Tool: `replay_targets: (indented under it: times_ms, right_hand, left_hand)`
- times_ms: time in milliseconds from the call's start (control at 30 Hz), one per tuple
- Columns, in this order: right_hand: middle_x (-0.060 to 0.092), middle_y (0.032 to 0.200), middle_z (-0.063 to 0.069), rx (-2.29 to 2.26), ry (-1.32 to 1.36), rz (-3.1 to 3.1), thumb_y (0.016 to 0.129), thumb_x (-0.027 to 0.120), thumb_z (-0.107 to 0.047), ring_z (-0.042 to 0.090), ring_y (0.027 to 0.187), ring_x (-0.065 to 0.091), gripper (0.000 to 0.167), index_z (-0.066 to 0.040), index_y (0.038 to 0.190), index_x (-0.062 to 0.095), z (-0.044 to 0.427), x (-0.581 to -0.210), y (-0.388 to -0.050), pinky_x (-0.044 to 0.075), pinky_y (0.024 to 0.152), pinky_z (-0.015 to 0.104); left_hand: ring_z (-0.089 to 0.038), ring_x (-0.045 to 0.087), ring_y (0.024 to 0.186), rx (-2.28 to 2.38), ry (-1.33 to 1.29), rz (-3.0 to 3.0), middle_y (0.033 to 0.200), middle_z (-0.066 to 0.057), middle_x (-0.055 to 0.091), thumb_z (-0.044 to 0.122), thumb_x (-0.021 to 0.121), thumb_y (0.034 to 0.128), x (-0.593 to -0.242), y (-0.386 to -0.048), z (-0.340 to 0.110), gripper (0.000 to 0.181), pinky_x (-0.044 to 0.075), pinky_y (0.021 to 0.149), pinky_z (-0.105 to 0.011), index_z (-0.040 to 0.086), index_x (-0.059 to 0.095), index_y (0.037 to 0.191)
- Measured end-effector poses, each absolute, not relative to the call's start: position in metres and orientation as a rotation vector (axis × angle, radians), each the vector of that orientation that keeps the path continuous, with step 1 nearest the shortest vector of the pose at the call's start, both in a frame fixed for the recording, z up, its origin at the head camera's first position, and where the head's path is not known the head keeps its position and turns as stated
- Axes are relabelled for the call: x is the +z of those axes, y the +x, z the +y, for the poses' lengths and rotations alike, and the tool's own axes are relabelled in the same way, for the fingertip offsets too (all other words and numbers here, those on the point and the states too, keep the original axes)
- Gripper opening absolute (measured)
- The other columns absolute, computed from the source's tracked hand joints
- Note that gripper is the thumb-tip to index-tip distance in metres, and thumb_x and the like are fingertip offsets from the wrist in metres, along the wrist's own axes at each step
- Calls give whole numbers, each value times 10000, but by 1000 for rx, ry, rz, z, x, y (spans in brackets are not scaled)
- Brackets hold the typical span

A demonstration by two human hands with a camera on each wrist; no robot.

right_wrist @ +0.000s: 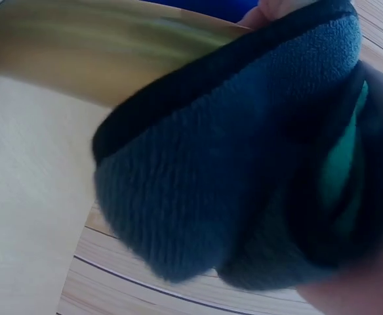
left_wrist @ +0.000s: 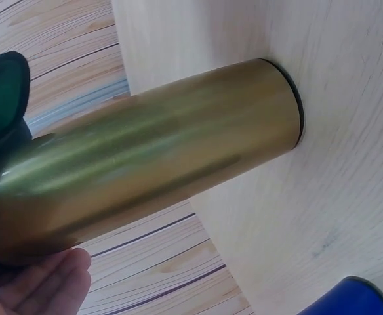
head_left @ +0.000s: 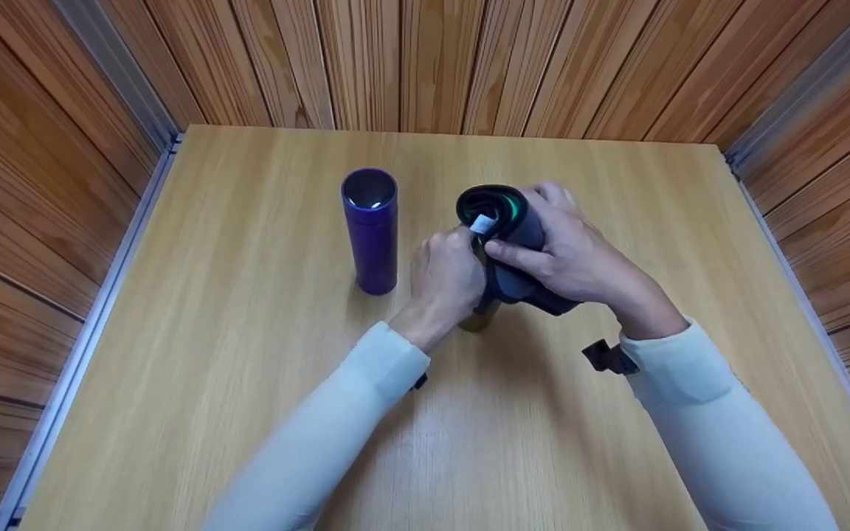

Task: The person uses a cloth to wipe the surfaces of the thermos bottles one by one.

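A gold tumbler (left_wrist: 159, 144) stands on the table, mostly covered by the hands and cloth in the head view. My left hand (head_left: 448, 273) grips it near its top, with the fingertips (left_wrist: 60, 279) showing beside the upper end in the left wrist view. In my right hand (head_left: 572, 247) is a bunched dark grey-blue cloth (right_wrist: 185, 151) with a black border, a green inner side and a small white tag (head_left: 482, 223). The cloth lies against the tumbler's upper side. Left of the hands, a purple tumbler (head_left: 373, 247) stands upright with its top open.
Beneath everything is a light wooden table (head_left: 263, 413). Wood-plank panels (head_left: 440, 66) rise behind it and at both sides, with metal rails (head_left: 111, 284) along the side edges. A small dark device (head_left: 609, 358) sits by the right cuff.
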State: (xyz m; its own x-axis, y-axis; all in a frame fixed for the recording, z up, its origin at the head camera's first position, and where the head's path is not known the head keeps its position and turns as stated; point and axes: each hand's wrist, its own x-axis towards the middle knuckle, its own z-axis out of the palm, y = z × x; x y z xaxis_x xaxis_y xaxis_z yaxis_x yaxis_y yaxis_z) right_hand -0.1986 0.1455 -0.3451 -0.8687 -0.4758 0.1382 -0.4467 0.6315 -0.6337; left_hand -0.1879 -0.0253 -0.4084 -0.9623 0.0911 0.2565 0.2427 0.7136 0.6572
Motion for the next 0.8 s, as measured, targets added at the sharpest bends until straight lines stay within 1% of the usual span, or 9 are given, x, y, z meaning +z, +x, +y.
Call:
replay_targets:
  times_ms: [100,167,267,367,500,633,800]
  right_hand:
    - [491,1262,144,-1032,-720,2807,950,730,-404,318,1136,418,539,-144,1397,579,141,-343,-201,365,880,474]
    - [501,1237,138,-1043,-671,2809,955,720,-422,311,1115,439,549,-160,1414,572,138,-343,-202,362,870,453]
    - [527,1192,133,-1106,-612,2814,967,707,-407,303,1075,481,518,-170,1410,584,135,-344,-205,365,866,443]
    - [559,1174,137,-1177,-564,2837,972,707,-374,306,1058,522,470,-150,1373,610,133,-346,-208,383,889,463]
    - [601,1214,142,-1273,-510,2878,976,712,-313,314,1085,557,423,-104,1332,620,131,-350,-209,402,943,496]
    - [639,1211,126,-1463,-486,2901,978,714,-241,293,1088,577,396,-66,1317,609,130,-357,-206,409,968,488]
    - [666,1223,95,-1792,-442,2887,990,697,-204,226,1130,595,405,-35,1337,577,126,-375,-198,418,1030,446]
  left_hand:
    - [-177,601,620,-1100,-259,-2738,708,-48,593,18,557,1018,-409,-187,-26,189,481,554,-252,-22,727,1091]
    - [-172,589,623,-1090,-287,-2734,710,-37,581,69,626,995,-411,-186,-26,146,484,566,-257,-4,715,1085]
    - [-148,558,595,-1104,-366,-2674,688,-4,553,184,732,934,-415,-186,-27,194,468,549,-253,28,686,1040]
    - [-111,501,545,-1188,-424,-2572,642,34,510,282,774,880,-419,-186,-27,262,411,507,-235,62,665,971]
    - [-84,463,518,-1286,-449,-2455,615,60,493,296,759,870,-422,-187,-26,236,364,490,-228,85,673,930]
    - [-95,512,538,-1272,-449,-2446,635,48,534,292,771,868,-421,-187,-26,239,414,513,-229,85,689,956]
    - [-125,577,582,-1228,-426,-2496,676,22,594,307,768,884,-421,-188,-26,277,482,563,-246,71,699,1013]
